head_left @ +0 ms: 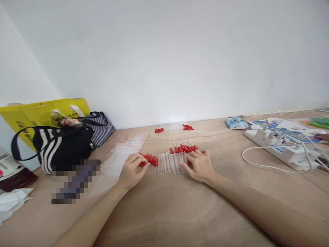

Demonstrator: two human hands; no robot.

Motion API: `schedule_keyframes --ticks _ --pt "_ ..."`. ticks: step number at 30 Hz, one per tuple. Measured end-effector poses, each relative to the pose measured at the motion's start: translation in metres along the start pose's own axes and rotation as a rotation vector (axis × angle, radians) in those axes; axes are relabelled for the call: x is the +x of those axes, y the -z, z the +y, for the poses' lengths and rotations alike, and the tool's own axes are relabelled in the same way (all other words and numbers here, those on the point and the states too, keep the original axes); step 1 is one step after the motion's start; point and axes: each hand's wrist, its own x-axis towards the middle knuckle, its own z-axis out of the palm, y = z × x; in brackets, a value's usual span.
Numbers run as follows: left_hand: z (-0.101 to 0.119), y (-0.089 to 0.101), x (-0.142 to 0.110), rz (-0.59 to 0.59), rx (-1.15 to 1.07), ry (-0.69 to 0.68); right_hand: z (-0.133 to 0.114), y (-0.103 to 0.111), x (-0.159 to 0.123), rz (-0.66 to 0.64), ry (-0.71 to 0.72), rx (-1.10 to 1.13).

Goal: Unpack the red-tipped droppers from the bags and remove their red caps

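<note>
My left hand (133, 171) is bent over a small pile of red rubber dropper bulbs (152, 160), with red showing between its thumb and fingers. To the right of the pile lies a row of clear thin tubes (167, 164), side by side. My right hand (199, 165) rests at the right end of this row, its thumb and fingers apart, with some red partly hidden beneath it. Just behind the row are several droppers (183, 148), clear tubes with red bulbs fitted on their near ends.
Clear plastic bags (123, 151) lie left of the pile. Farther back, near the wall, are two small groups of red bulbs (159, 130). Bags (64, 144) and a blurred dark object (77, 181) are on the left. A white power strip (277, 149) with cables and a blue mask (235, 123) are right.
</note>
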Motion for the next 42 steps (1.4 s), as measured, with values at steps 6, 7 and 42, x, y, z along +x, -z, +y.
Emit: schedule_keyframes --ticks 6,7,42 --pt "0.028 -0.036 0.04 -0.228 -0.067 -0.041 0.025 0.004 -0.001 0.074 -0.128 -0.033" --pt "0.032 -0.046 0.049 -0.269 -0.073 -0.048 0.03 0.004 -0.001 0.09 -0.146 -0.048" --pt "0.032 -0.027 0.0 -0.036 -0.342 -0.281 0.007 0.01 -0.003 0.031 0.333 0.183"
